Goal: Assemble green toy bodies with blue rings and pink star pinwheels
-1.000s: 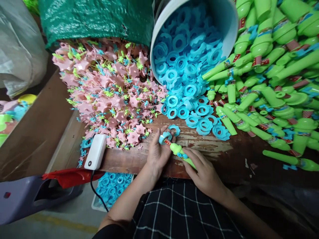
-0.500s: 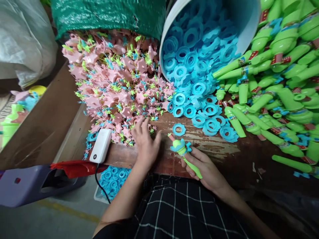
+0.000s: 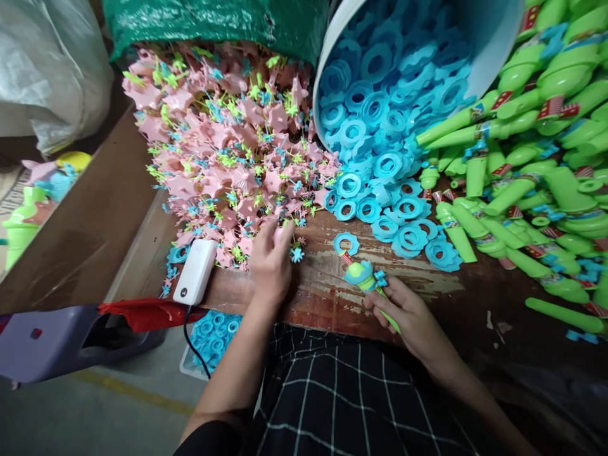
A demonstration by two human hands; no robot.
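My left hand point(image 3: 270, 263) is at the near edge of a heap of pink star-shaped plastic pieces point(image 3: 221, 180), which carry small green and blue figures. Its thumb and fingers are pinched together, with a bit of pink showing between them; the rest of that piece is hidden. A small blue figure point(image 3: 297, 254) shows just right of the fingers. My right hand point(image 3: 413, 310) grips a light green plastic toy stick point(image 3: 389, 308) by its handle. The stick tilts up to the left, with a blue scalloped ring and a red-striped tip at its far end.
Blue scalloped rings point(image 3: 384, 164) spill from a tipped white bucket point(image 3: 494, 57). Similar green sticks point(image 3: 517, 221) are piled at the right. A white power bank point(image 3: 194, 272) with a black cable lies left of my hand. Behind the pink heap is a green sack point(image 3: 213, 28).
My left hand's spread fingers have closed into a pinch at the pink heap. My right hand still holds the green toy stick. The whole view has shifted slightly.
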